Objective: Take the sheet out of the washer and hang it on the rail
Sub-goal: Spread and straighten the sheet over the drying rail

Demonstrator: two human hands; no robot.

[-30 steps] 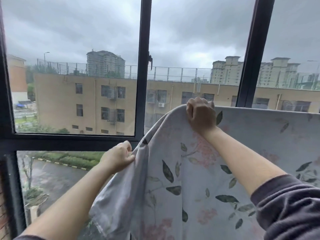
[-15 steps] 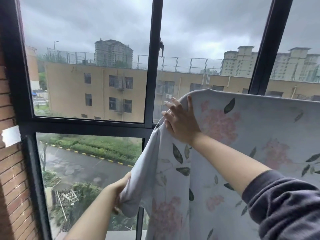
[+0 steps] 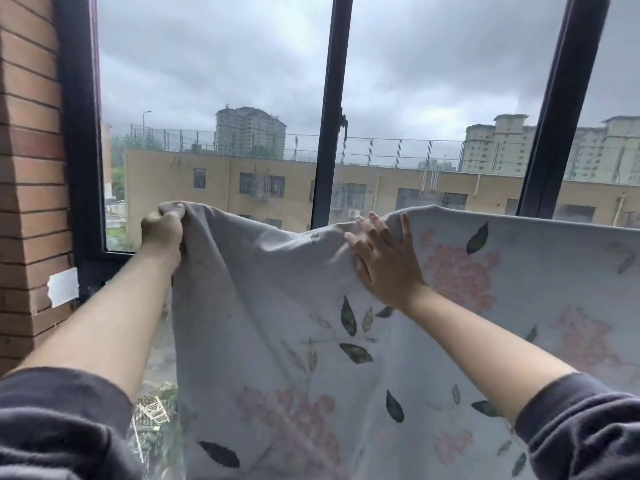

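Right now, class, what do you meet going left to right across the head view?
Brick wall → left hand gripping the sheet corner → middle window post → right hand flat on the sheet → right window post.

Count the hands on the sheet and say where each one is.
2. The left hand grips the sheet at its top left corner; the right hand lies flat on it near the top edge, further right.

A single wide-angle view from the person's head faces forward, roughly level, toward the window frame (image 3: 332,133). It sits close to the sheet (image 3: 277,306), with the left hand (image 3: 161,233) and right hand (image 3: 384,258) at mid-height.
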